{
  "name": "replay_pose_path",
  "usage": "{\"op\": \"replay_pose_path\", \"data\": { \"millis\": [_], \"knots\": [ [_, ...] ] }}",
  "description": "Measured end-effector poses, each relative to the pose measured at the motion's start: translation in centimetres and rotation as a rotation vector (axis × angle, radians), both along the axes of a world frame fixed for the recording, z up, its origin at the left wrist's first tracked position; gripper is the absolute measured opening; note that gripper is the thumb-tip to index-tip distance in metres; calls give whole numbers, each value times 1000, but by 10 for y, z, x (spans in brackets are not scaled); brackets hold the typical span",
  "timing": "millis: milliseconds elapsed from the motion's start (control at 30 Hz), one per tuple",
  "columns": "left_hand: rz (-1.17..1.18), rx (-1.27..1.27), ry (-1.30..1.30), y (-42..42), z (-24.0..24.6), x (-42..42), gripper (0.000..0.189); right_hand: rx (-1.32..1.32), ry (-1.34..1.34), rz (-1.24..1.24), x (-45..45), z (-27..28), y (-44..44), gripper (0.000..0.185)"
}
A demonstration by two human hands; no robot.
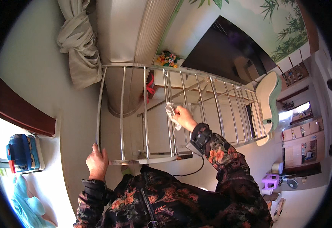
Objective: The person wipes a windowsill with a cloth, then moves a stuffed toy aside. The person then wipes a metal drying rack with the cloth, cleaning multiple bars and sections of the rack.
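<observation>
Before me stands a shiny metal rack [145, 114] with several parallel tubular bars. My right hand [184, 117] pinches a crumpled whitish cloth [170, 112] against a pair of close-set bars near the rack's middle. My left hand [97, 163] is wrapped around the near left corner, where the outermost bar [99, 114] meets the front rail [124, 162]. A dark strapped device [201, 136] with a cable sits on my right wrist.
A large dark television screen [228, 51] is beyond the rack. A cream and green curved object [270, 105] adjoins the rack's right end. To the left hangs a knotted beige curtain [79, 42], above a windowsill [52, 182] holding a blue container [22, 154]. A purple stool [270, 181] stands far right.
</observation>
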State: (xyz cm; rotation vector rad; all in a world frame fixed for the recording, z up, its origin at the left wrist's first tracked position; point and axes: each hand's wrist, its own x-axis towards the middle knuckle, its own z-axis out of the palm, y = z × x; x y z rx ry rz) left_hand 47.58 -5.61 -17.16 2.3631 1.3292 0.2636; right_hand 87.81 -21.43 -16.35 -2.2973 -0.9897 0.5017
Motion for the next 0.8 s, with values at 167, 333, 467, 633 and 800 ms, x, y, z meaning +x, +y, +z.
{"op": "replay_pose_path", "data": {
  "millis": [167, 333, 467, 633, 800],
  "knots": [
    [15, 37, 19, -2, -2, 0, 43, 78, -200, -4, 66, -10, 71, 14],
    [32, 77, 30, -3, -3, 2, 42, 59, -252, -74, 112, -17, 127, 16],
    [30, 88, -20, -4, -3, 2, 40, 167, -252, -79, 107, -8, 137, 19],
    [38, 94, 1, -3, -2, 4, 39, 235, -201, 99, 69, 7, 129, 25],
    [36, 92, 36, -3, -1, 4, 39, 234, -557, 343, 31, 8, 96, 16]
  ]
}}
